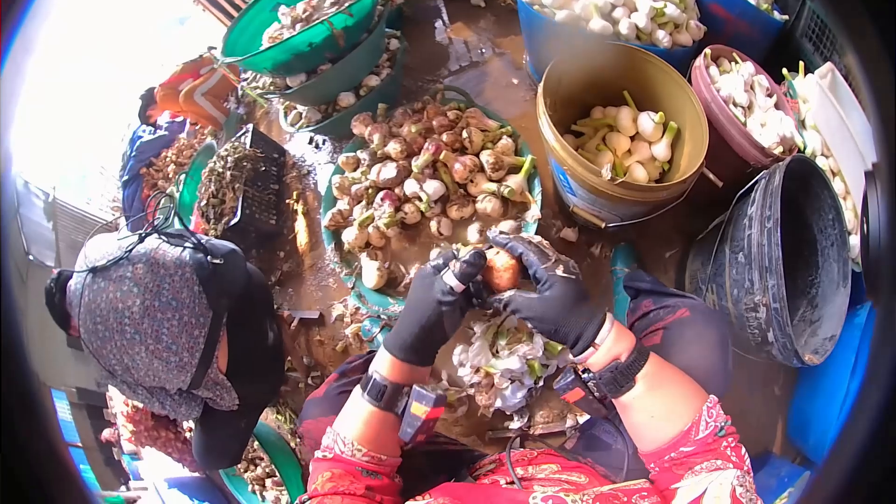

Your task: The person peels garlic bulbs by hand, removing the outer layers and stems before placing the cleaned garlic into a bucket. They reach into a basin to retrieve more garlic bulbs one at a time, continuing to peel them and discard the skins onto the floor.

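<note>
Both of my hands wear black gloves and meet over the near edge of a green basin point(329, 215) heaped with unpeeled bulbs point(387, 173). Between them is a reddish-brown bulb point(502, 270). My right hand point(553, 294) has its fingers wrapped round the bulb's right side. My left hand point(431, 303) is closed at its left side, with a pale band on one finger; a small dark thing at its fingertips is too unclear to name. Below my hands lies a pile of pale peelings and green leaves point(509, 364).
A yellowish bucket point(686, 84) holding peeled bulbs stands right of the basin, beside a tilted black bucket point(812, 261). Blue tubs point(551, 37) of white bulbs are behind. A co-worker in a patterned hood point(145, 317) sits close at left. Stacked green basins point(252, 37) stand back left.
</note>
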### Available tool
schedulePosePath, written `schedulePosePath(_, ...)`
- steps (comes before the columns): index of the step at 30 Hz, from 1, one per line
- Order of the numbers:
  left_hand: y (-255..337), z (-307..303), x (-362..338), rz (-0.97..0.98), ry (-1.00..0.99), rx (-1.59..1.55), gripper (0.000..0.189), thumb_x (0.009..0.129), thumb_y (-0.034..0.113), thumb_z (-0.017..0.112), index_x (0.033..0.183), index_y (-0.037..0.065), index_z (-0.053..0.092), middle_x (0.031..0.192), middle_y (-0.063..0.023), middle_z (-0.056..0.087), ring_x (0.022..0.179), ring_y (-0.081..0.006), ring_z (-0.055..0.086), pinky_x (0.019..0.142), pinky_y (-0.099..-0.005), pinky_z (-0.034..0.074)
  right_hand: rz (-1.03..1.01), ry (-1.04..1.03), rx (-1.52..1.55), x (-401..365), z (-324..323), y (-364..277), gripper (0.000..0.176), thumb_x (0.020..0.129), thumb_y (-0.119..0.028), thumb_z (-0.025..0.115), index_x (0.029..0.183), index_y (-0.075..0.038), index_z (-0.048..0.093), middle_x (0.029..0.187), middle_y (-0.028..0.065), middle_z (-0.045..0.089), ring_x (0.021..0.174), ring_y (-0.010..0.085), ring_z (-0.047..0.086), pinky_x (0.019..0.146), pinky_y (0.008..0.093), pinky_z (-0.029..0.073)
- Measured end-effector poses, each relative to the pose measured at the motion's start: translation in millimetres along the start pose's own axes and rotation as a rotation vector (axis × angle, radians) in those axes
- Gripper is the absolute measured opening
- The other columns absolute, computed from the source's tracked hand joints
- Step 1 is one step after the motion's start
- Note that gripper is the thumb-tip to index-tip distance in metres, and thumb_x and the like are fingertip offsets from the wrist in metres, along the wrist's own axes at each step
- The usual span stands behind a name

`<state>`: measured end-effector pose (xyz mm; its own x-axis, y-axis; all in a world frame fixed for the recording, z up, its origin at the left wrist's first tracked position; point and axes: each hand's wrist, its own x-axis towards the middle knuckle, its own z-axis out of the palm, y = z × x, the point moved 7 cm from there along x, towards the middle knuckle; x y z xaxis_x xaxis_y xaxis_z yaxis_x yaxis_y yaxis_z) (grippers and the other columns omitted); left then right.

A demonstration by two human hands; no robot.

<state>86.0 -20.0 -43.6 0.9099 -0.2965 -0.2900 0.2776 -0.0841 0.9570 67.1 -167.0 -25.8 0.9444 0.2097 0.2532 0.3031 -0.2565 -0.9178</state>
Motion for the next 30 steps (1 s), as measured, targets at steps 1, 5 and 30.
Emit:
schedulePosePath(1, 24, 0, -10, 0.281, -0.007, 0.465, 0.029, 0.093, 0.026, 0.057, 0.095, -0.002, 0.059, 0.078, -0.0008, 0.059, 0.070, -0.0095, 0.057, 0.065, -0.0243, 0.048, -0.037, 0.051, -0.028, 0, 0, -8, 0.061, 0.071, -0.015, 0.077, 0.125, -0.001, 0.052, 0.119, 0.0167, 0.058, 0.107, 0.0267, 0.059, 0.093, 0.0355, 0.046)
schedulePosePath(5, 11, -8, -26, 0.065, 0.064, -0.099, 0.030, 0.094, 0.021, 0.055, 0.108, -0.005, 0.059, 0.089, -0.0065, 0.064, 0.077, -0.0115, 0.062, 0.068, -0.0232, 0.050, 0.315, 0.010, 0.932, -9, 31, 8, 0.058, 0.071, -0.001, 0.076, 0.123, 0.004, 0.052, 0.114, 0.0096, 0.060, 0.103, 0.0146, 0.057, 0.090, 0.0301, 0.049)
schedulePosePath(30, -36, 25, -40, 0.164, -0.190, 0.652, 0.018, 0.088, 0.017, 0.064, 0.093, -0.001, 0.064, 0.076, -0.0064, 0.064, 0.069, -0.0126, 0.060, 0.063, -0.0291, 0.047, 0.410, 0.331, 1.206, 6, 3, 34, 0.028, 0.096, -0.021, 0.048, 0.118, -0.003, 0.052, 0.102, 0.0086, 0.061, 0.087, 0.0168, 0.061, 0.079, 0.0336, 0.053)
